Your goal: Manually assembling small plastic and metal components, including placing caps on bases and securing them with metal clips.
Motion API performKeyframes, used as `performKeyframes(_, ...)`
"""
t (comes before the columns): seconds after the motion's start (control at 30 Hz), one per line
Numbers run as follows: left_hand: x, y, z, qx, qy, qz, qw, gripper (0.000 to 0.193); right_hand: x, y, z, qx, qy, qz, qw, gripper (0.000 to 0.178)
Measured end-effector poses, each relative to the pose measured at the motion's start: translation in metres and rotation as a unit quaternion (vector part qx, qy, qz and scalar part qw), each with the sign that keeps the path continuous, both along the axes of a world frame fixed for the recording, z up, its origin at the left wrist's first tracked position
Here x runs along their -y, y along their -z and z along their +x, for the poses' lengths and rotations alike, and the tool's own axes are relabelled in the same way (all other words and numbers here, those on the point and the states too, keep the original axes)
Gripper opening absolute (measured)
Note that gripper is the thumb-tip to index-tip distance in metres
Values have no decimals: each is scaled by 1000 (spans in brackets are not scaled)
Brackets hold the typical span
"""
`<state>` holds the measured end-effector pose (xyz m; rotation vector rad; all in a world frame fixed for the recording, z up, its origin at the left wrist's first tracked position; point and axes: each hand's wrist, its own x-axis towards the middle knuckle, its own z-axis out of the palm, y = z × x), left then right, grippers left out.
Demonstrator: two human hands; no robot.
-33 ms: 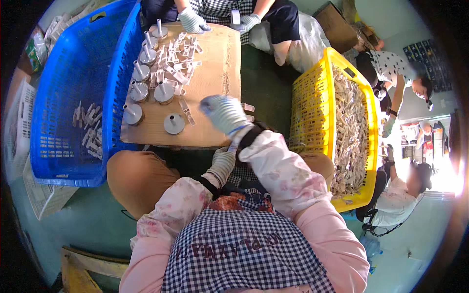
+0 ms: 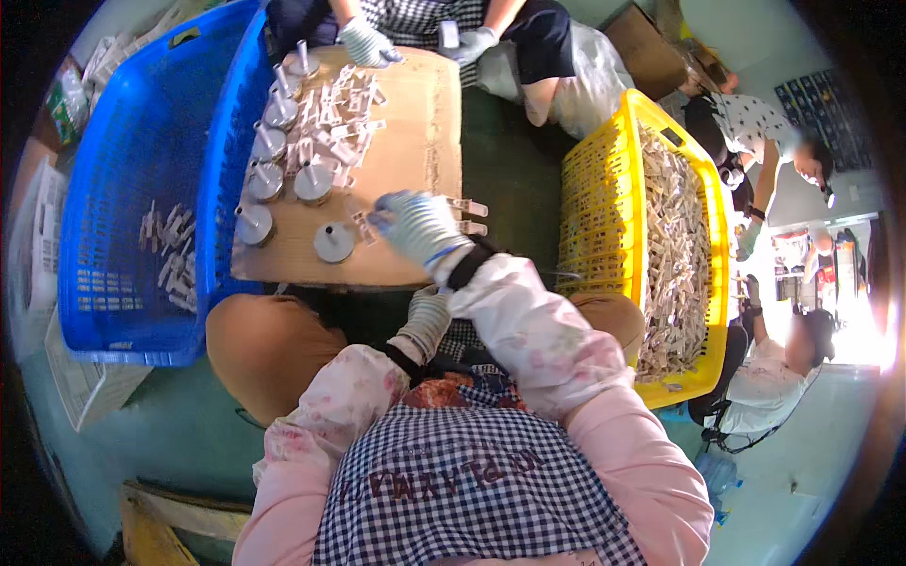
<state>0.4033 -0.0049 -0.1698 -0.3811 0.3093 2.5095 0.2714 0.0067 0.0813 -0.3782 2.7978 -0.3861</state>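
Observation:
My gloved right hand is over the cardboard-topped surface, its bent fingers at a white plastic clip. Those fingertips are blurred, and whether they grip it is hidden. Low at the board's near edge, my gloved left hand is curled in; my right wrist and the edge hide its fingertips. Several round grey discs with upright posts stand along the board's left side. Beside them lies a loose pile of white clips. Two clips stick out at the right edge.
A blue basket with a few clips stands at left; a yellow basket full of clips stands at right. Across the board sits a co-worker, whose gloved hands rest at its far edge. Other people are farther right.
My right hand has moved left and slightly down, reaching the clip near the nearest disc and covering part of it. My left hand has stayed low at the near edge.

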Motion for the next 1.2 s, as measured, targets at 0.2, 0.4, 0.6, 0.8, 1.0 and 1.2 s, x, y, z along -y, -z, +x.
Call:
performKeyframes(0.2,-9,-5,-1,18,64,-113,991,30,28,38,-4,-57,74,-91,991,51)
performKeyframes(0.4,-4,-49,-9,-14,73,-256,964,28,15,35,-16,44,47,-57,996,34)
performKeyframes(0.6,0,-125,-11,-31,91,-466,880,28,-24,16,-9,55,75,-163,982,35)
performKeyframes(0.8,-1,-144,-12,-3,89,-439,894,39,-99,9,-29,2,115,-310,944,49)
performKeyframes(1.0,4,-171,-16,-15,166,-487,857,40,-139,19,-41,96,250,-559,784,12)
performKeyframes(1.2,2,-154,-14,-3,162,-455,876,46,-143,33,-54,43,280,-524,803,10)
